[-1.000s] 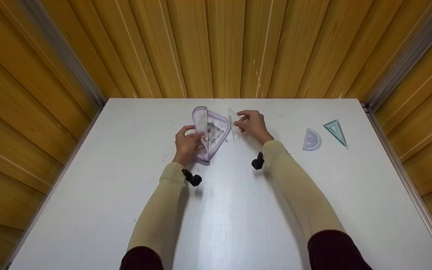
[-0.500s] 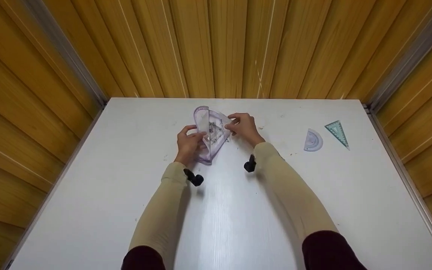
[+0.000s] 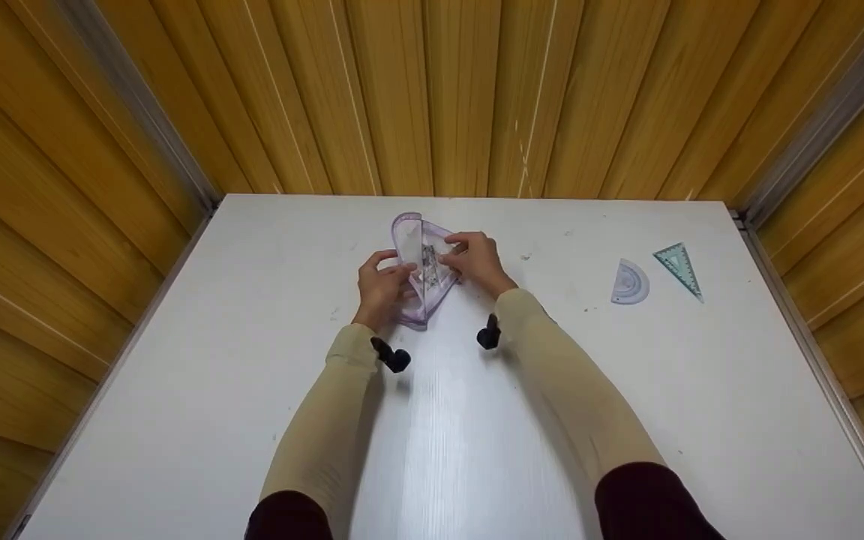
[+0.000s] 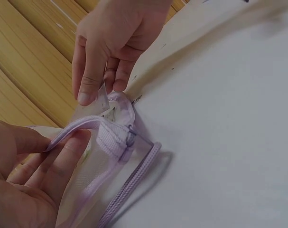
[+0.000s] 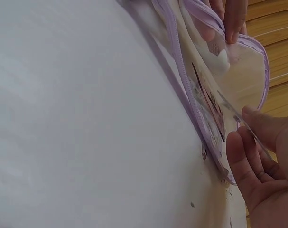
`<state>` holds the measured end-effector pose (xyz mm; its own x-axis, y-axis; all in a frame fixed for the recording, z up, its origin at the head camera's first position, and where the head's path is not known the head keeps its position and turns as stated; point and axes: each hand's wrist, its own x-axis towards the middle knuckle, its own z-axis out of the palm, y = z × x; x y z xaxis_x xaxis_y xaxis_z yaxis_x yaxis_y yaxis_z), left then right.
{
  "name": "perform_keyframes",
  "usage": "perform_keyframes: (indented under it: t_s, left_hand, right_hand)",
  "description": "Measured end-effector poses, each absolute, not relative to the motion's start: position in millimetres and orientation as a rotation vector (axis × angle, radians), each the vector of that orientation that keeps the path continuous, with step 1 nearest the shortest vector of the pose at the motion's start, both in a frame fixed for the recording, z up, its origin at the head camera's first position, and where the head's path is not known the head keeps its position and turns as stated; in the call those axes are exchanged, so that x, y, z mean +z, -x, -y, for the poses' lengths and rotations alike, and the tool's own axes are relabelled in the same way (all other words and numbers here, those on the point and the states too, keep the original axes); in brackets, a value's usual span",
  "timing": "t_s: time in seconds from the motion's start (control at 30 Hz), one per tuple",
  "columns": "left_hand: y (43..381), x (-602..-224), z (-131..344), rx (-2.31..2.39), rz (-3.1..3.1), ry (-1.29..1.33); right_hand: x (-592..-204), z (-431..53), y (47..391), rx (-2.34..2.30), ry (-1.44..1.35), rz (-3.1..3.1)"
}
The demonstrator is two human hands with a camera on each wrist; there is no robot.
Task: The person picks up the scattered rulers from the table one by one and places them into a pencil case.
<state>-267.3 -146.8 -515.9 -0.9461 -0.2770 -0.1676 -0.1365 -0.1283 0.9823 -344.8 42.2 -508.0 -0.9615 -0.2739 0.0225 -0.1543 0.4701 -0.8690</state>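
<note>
A see-through mesh pencil case (image 3: 408, 238) with lilac zip trim stands unzipped near the table's back edge. My left hand (image 3: 381, 289) pinches its trimmed rim between thumb and fingers, keeping the mouth spread. From the other side my right hand (image 3: 478, 262) pinches a clear flat plastic set square (image 5: 237, 112) between thumb and fingers. In the right wrist view this piece appears edge-on, its far end within the mouth of the case. Dark-patterned contents (image 3: 430, 264) show through the mesh, partly covered by the hands.
On the right of the white table (image 3: 537, 420) lie a pale protractor (image 3: 631, 283) and a teal set square (image 3: 691, 282). Small dark specks dot the tabletop. Wood-look panels (image 3: 462, 97) rise behind the back edge. Black wrist cameras (image 3: 488, 334) sit on both sleeves.
My right hand has moved left with the clear set square, from beside the pencil case to its mouth. The left hand keeps its grip on the rim.
</note>
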Motion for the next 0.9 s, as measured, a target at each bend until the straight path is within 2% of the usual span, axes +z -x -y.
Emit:
perform_keyframes:
  t_s: [0.9]
  left_hand:
    - [266, -515, 146, -2.211, 2.023, -0.494]
  right_hand:
    - [-513, -22, 344, -1.451, 0.377, -2.644]
